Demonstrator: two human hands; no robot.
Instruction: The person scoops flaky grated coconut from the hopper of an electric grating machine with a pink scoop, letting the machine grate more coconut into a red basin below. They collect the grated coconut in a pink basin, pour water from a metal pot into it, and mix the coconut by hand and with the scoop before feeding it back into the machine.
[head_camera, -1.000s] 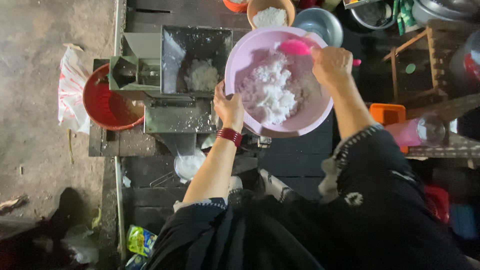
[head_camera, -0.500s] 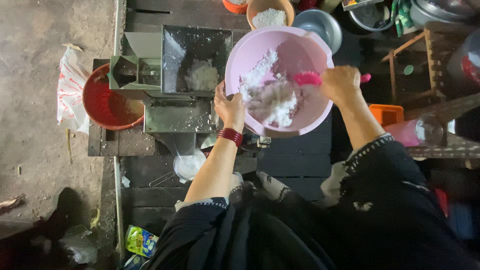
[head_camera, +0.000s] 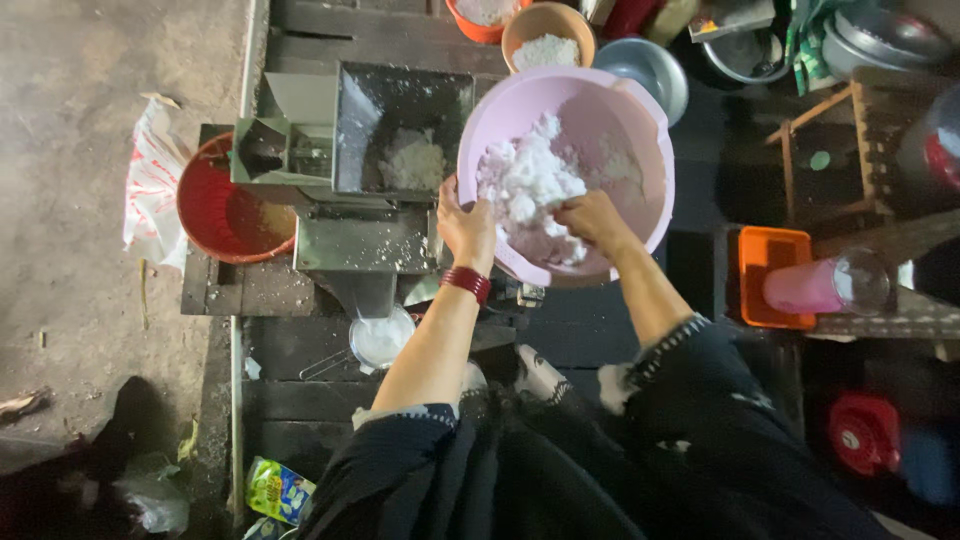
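Note:
A large pink bowl (head_camera: 640, 110) is held tilted over a metal grinding machine (head_camera: 360, 240), beside its square hopper (head_camera: 400, 130). My left hand (head_camera: 468, 222), a red bracelet (head_camera: 468, 282) on its wrist, grips the bowl's left rim. A heap of white crumbly stuff (head_camera: 525, 180) fills the bowl's left half. My right hand (head_camera: 592, 215) is low inside the bowl, fingers curled against the white heap. The pink scoop it held a moment ago is hidden under the hand. Some white stuff lies in the hopper.
A red basin (head_camera: 215, 205) sits at the machine's left end, and a small white bowl (head_camera: 380, 338) stands under its outlet. Behind are an orange bowl of white stuff (head_camera: 547, 35) and a steel bowl (head_camera: 650, 70). At the right are an orange box (head_camera: 765, 270) and a pink cup (head_camera: 810, 285).
My right hand has come down from the bowl's far rim to its near side, dragging the white stuff toward the left rim. The pink scoop has gone out of sight.

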